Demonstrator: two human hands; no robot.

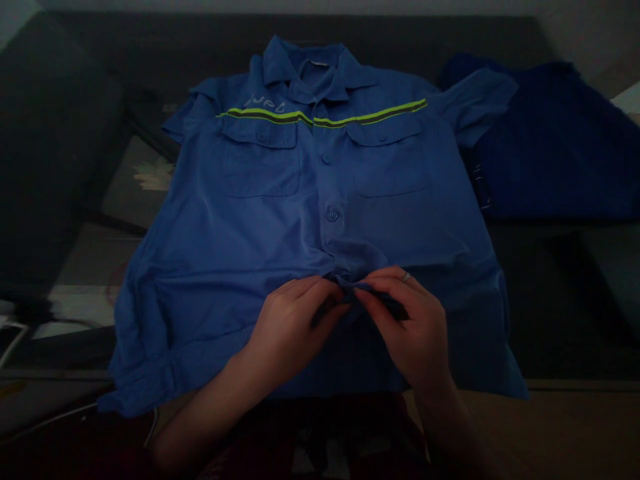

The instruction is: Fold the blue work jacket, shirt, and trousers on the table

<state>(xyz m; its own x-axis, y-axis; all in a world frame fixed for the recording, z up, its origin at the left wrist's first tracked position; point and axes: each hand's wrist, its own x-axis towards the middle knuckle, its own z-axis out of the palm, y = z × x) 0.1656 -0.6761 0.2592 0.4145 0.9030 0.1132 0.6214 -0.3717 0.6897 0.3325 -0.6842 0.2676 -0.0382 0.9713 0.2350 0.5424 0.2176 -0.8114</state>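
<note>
A blue work shirt (270, 227) lies front side up, its collar pointing away from me. Yellow-green and dark stripes cross the chest above two flapped pockets, and several buttons run down the placket. My left hand (295, 320) pinches the front edge of the shirt low on the placket. Opposite it, my right hand (407, 313), with a ring on one finger, grips the same raised fold of cloth. The fingertips almost meet there, and the cloth is bunched up around them. Whether a button sits between the fingers is hidden.
Darker blue folded cloth (560, 147) lies at the right, partly under the shirt's right-hand sleeve. The dark table (410, 40) stretches behind. At the left, papers (83, 303) and a pale cable (55, 417) are seen near the table's edge.
</note>
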